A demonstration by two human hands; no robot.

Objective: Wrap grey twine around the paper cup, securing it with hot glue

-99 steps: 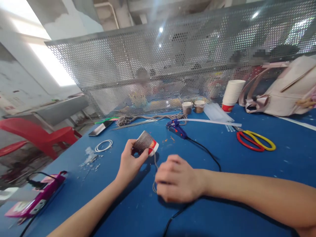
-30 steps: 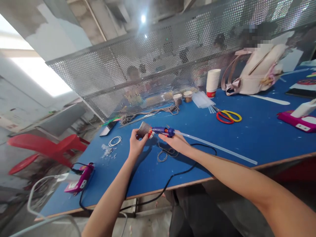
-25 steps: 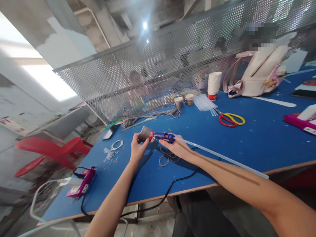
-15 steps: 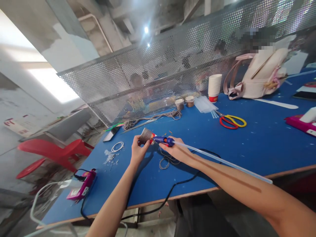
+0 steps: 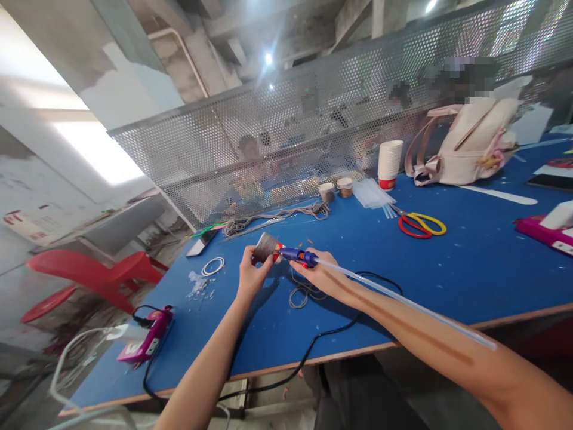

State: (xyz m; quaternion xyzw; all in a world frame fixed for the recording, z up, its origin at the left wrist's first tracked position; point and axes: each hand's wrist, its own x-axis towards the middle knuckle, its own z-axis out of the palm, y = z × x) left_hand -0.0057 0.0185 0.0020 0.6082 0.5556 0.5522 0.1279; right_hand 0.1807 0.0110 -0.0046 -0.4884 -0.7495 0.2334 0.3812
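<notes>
My left hand (image 5: 253,270) is closed around a paper cup (image 5: 267,245) that lies tilted, its side wrapped in grey-brown cord and its red part facing right. My right hand (image 5: 319,270) grips a blue hot glue gun (image 5: 297,255), whose nozzle points left at the cup, close to or touching it. A long clear glue stick (image 5: 403,300) sticks out of the back of the gun and runs over my right forearm. Loose grey cord (image 5: 301,295) lies on the table below my hands.
Red-and-yellow scissors (image 5: 421,224), stacked paper cups (image 5: 389,164), two cord-wrapped cups (image 5: 326,192) and a bundle of cord (image 5: 242,225) lie toward the mesh partition (image 5: 215,149). A pink power strip (image 5: 150,337) sits at left; a black cable (image 5: 313,343) crosses the front edge. A backpack (image 5: 470,146) stands back right.
The view has shifted slightly. Both hands keep nearly the same pose, with the glue gun still at the cup; the glue stick's rear end sits a little lower.
</notes>
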